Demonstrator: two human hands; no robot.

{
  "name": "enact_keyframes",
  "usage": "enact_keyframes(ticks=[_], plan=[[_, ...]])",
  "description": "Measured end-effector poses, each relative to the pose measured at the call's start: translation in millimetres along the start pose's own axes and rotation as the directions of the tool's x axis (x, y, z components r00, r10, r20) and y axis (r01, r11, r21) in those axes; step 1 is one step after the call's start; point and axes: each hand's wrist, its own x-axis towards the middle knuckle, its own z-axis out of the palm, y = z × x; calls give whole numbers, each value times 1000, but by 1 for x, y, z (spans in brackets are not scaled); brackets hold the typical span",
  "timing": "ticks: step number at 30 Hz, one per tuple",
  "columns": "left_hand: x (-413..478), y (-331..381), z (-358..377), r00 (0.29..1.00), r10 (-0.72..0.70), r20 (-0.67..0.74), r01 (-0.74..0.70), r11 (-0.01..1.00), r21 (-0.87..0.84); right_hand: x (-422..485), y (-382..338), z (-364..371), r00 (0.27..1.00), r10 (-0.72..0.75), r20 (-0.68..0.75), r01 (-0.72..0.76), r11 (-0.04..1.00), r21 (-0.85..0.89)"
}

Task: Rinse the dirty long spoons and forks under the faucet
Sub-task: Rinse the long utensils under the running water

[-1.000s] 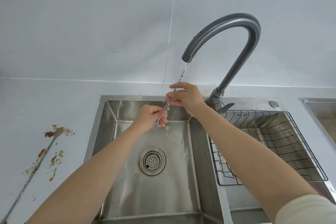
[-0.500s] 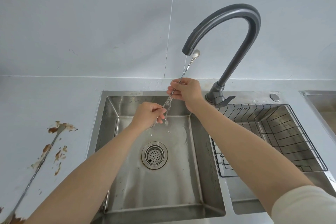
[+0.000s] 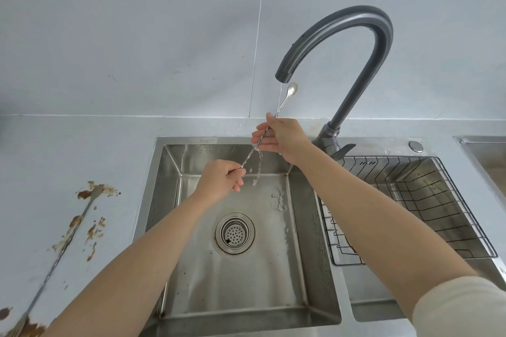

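The left hand point(image 3: 221, 180) pinches the tail of the long spoon point(image 3: 286, 101) and the right hand point(image 3: 284, 137) seemingly pinches its stem, tilting it so water point(image 3: 258, 169) from the faucet point(image 3: 356, 44) runs down it.

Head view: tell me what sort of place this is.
Probably a home kitchen: a steel sink with a gooseneck faucet running, a wire draining basket beside it, and a food-smeared long utensil on the counter.

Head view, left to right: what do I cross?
Dirty long utensil on the counter, left hand, right hand, wire basket. The long spoon spans both hands, so unplaced.
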Motion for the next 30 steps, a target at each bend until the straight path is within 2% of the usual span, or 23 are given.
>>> enact_keyframes(ticks=[3,8,13,18,24,30], plan=[[0,-1,-1,1000,5,7,-5,1000,1,0,0,0,999,-31,9,31,999,18],[-4,-2,2,1000,1,25,-1,1000,-6,2,1,-6,997,-64,-51,74,970,232],[-8,-8,1,1000,-3,30,4,1000,-29,3,6,-2,998,-42,-39,51,961,272],[-12,-19,-3,996,-3,88,8,999,-52,5,3,-4,997,-63,-36,72,921,383],[-16,-29,-5,992,-24,128,30,998,-49,3,5,1,999,-35,11,30,948,317],[-18,-35,-7,991,-43,128,46,999,-23,4,4,-2,997,-76,24,65,950,304]])
